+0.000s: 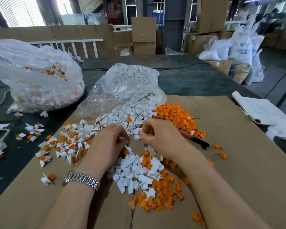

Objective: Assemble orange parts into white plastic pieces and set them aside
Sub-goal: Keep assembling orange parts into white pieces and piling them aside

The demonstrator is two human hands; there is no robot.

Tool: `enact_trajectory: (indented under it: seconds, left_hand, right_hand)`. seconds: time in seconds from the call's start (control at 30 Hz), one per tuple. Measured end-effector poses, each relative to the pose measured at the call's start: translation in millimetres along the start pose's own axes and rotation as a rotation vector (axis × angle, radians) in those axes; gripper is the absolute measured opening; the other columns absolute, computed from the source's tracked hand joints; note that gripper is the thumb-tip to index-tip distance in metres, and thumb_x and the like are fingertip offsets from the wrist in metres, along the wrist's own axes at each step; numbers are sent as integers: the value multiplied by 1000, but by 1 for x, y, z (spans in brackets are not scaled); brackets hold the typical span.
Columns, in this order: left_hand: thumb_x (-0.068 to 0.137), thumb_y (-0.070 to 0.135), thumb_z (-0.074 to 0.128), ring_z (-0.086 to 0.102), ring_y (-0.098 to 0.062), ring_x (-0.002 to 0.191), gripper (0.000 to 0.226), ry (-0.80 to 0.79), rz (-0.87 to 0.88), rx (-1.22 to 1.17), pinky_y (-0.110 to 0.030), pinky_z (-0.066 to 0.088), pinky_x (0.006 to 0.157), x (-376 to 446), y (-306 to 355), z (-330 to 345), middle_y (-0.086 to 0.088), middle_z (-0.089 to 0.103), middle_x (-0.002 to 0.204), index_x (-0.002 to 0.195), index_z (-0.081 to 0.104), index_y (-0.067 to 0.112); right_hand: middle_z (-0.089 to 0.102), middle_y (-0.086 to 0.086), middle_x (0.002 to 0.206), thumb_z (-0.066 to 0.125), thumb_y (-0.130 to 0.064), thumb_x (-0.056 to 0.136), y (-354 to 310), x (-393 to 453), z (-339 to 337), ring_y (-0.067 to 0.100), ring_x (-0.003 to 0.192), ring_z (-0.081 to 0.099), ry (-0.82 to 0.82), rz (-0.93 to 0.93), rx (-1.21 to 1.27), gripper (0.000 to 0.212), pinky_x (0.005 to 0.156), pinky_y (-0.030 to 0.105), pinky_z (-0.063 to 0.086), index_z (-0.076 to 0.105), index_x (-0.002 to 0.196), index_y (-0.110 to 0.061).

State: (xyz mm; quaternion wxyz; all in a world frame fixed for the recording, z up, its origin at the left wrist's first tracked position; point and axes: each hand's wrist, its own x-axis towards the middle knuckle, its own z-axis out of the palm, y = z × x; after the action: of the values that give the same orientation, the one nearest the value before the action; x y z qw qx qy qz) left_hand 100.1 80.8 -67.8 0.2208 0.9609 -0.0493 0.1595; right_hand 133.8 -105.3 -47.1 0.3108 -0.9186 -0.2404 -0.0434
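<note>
My left hand (108,142) hovers over the cardboard sheet (238,162) with fingers curled around a small white plastic piece (122,139). My right hand (162,138) is just to its right, fingertips pinching a white piece (137,131) at the edge of the white pile. A heap of loose white pieces (135,174) lies under and between my wrists, mixed with loose orange parts (163,195). A bigger orange heap (177,116) sits at the back right. Assembled white-and-orange pieces (64,144) are scattered to the left.
A clear bag of white pieces (127,83) spills onto the cardboard behind my hands. A second clear bag (36,76) with assembled pieces stands at the back left. A red-and-black pen (195,139) lies right of my right hand. Papers (261,111) lie at the far right.
</note>
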Motion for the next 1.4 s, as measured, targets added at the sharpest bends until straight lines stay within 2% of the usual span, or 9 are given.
enact_trajectory:
  seconds: [0.17, 0.27, 0.37, 0.53, 0.63, 0.77, 0.9, 1.0, 1.4]
  left_hand:
    - [97, 22, 69, 63, -5, 77, 8, 121, -92, -102, -17, 45, 65, 0, 3, -1, 13, 67, 94, 100, 65, 28]
    - [98, 20, 66, 70, -6, 74, 15, 124, -236, -472, -14, 50, 64, -1, 8, -7, 12, 74, 89, 100, 73, 34]
    - [91, 24, 76, 75, -12, 79, 14, 42, -367, -853, -18, 56, 64, -5, 13, -15, 4, 78, 86, 101, 79, 33]
    - [77, 21, 86, 72, -9, 69, 22, 11, -390, -956, -16, 54, 59, -3, 12, -12, 1, 77, 84, 98, 78, 23]
    - [70, 15, 82, 73, -17, 75, 26, -33, -421, -1217, -21, 57, 62, 1, 10, -12, -15, 77, 95, 96, 79, 11]
    - [75, -1, 74, 77, -28, 88, 29, -103, -442, -1484, -21, 60, 66, 2, 8, -13, -24, 76, 104, 104, 75, -3]
    - [73, -4, 73, 77, -29, 93, 26, -99, -441, -1539, -22, 61, 70, 1, 8, -15, -21, 77, 105, 98, 80, 0]
    - [72, -2, 74, 77, -30, 94, 28, -89, -407, -1495, -23, 61, 71, 0, 10, -14, -21, 76, 107, 99, 80, 2]
    - [70, 3, 78, 76, -30, 99, 27, -51, -318, -1457, -26, 61, 79, -1, 12, -12, -20, 77, 106, 96, 81, 5]
  right_hand:
    - [69, 2, 81, 60, -26, 99, 1, 2, -2, 17, 73, 67, 86, 77, 209, 13, 71, 40, 56, 57, 96, -14]
    - [69, 1, 75, 69, -30, 94, 2, 2, -5, 5, 60, 67, 89, 89, 365, 17, 65, 28, 57, 60, 91, -16]
    - [69, 2, 70, 80, -29, 84, 2, 2, -5, 7, 56, 65, 90, 56, 466, 19, 60, 22, 55, 65, 85, -16]
    - [71, 8, 66, 84, -24, 80, 3, 1, -10, 16, 56, 70, 130, 64, 682, 23, 57, 20, 52, 67, 88, -11]
    - [73, 10, 70, 85, -20, 79, 2, 0, -12, 24, 59, 73, 148, 63, 760, 28, 55, 20, 52, 63, 90, -7]
    - [75, 10, 79, 82, -15, 82, 1, 0, -13, 24, 69, 75, 139, -4, 780, 16, 68, 33, 62, 72, 92, -7]
    - [77, 5, 85, 73, -10, 90, 4, -1, -16, 16, 82, 75, 95, -35, 768, 15, 83, 28, 60, 75, 105, -11]
    - [74, 0, 85, 76, -15, 88, 1, -3, -18, 11, 78, 71, 124, -60, 664, 13, 75, 19, 57, 76, 100, -17]
    - [75, 1, 85, 79, -15, 85, -8, -6, -9, 14, 82, 73, 140, -58, 636, 11, 78, 38, 61, 76, 95, -13]
